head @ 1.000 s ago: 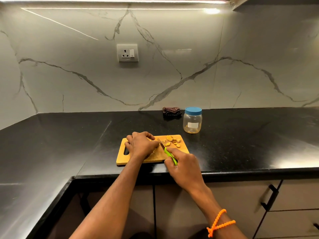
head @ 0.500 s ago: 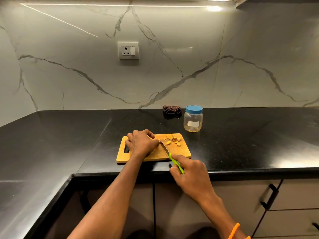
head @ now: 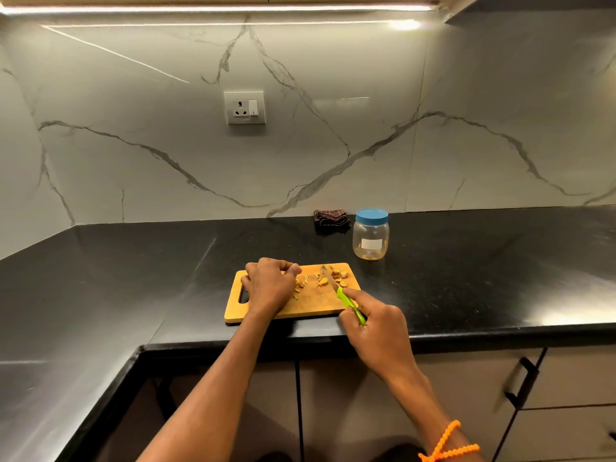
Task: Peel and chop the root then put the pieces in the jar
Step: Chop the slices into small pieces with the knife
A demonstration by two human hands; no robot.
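Note:
A wooden cutting board point(head: 313, 303) lies near the front edge of the black counter. My left hand point(head: 268, 285) sits on its left half with fingers curled down around a bit of yellow root, mostly hidden; small slivers point(head: 300, 285) lie by my thumb. My right hand point(head: 376, 325) grips a green-handled knife point(head: 350, 305), its blade angled up-left and its tip among the chopped pieces point(head: 337, 277) at the board's far right. Behind the board on the right stands the clear jar point(head: 371, 240), its blue lid on.
A dark folded cloth point(head: 330, 220) lies against the marble backsplash left of the jar. A wall socket point(head: 245, 107) is above. The counter turns a corner on the left. Cupboard doors with a black handle point(head: 520, 381) are below.
The knife has moved away from my left hand to the right, blade now at the chopped pile. Small slivers now show beside my left thumb. My left hand stays put.

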